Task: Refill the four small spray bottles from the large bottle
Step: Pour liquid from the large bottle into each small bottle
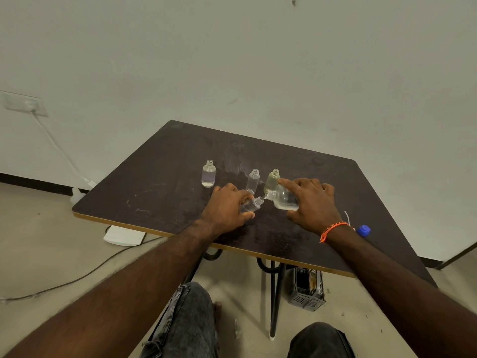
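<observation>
- On the dark table (160,177), we hold one small bottle (254,204) tilted, our left hand (227,208) curled around it.
- Our right hand (313,202) grips the large bottle (282,198), tipped, spout at the small bottle's mouth.
- Three uncapped small bottles (208,174) stand upright just behind.

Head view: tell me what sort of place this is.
Probably a sparse indoor room set up as a makeshift work spot: a bare wall, a wall socket with a trailing white cable, and one scuffed dark table on a plain floor.

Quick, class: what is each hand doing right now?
Left hand: grips a tilted small bottle.
Right hand: grips the tipped large bottle.
</observation>
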Motion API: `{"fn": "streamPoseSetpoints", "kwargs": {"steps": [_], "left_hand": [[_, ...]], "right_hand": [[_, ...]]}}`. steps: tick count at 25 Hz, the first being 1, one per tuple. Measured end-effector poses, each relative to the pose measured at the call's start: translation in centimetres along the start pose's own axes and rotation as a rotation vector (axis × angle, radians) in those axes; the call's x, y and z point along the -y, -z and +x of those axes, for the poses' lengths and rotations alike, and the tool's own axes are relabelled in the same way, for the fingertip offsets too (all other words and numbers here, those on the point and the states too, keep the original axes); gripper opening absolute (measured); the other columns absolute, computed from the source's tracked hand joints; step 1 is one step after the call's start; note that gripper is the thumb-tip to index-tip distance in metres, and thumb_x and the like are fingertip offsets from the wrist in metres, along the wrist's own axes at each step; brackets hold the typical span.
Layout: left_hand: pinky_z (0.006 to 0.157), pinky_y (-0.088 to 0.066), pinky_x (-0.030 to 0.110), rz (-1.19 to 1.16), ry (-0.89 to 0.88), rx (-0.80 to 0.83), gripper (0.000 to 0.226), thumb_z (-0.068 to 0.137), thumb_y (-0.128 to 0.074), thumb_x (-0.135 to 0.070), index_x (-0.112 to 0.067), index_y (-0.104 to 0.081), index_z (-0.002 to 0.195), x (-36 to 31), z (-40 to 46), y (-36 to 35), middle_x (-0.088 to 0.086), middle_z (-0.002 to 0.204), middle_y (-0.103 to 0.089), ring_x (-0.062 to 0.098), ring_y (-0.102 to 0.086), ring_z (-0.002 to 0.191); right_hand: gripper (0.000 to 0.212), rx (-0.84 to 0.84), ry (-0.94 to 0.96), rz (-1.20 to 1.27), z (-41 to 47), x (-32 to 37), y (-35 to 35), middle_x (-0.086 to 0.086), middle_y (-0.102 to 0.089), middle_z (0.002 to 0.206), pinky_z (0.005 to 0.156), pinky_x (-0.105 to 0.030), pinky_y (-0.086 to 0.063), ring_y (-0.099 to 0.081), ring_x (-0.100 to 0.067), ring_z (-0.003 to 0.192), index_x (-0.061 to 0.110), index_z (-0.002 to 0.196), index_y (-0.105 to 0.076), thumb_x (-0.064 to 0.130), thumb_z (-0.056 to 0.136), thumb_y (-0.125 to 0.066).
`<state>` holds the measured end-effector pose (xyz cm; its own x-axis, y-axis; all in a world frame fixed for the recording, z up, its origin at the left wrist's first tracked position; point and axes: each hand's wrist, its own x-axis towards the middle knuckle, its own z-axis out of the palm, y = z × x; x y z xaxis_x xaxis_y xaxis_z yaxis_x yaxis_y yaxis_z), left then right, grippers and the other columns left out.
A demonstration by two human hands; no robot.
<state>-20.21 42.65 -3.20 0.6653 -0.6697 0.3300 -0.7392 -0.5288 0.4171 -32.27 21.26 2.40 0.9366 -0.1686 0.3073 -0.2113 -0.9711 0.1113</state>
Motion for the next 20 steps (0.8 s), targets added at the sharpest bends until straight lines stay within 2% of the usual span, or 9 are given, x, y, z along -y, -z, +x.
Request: {"fn": "streamPoseSetpoints", "kwargs": {"steps": [20], "left_hand": [[0.109,-0.036,0.042,-0.012,-0.002,-0.031,0.058,0.088,-0.077,-0.051,-0.028,-0.061,0.139,0.66,-0.02,-0.51,-0.006,0.119,-0.068,0.014,-0.051,0.122]], "right_hand": [[0.085,0.019,-0.007,0.031,0.00,0.70,0.26,0.002,-0.051,0.138,0.103,-0.047,-0.028,-0.041,-0.023,0.128,0.042,0.150,-0.032,0.043,0.076,-0.074]]}}
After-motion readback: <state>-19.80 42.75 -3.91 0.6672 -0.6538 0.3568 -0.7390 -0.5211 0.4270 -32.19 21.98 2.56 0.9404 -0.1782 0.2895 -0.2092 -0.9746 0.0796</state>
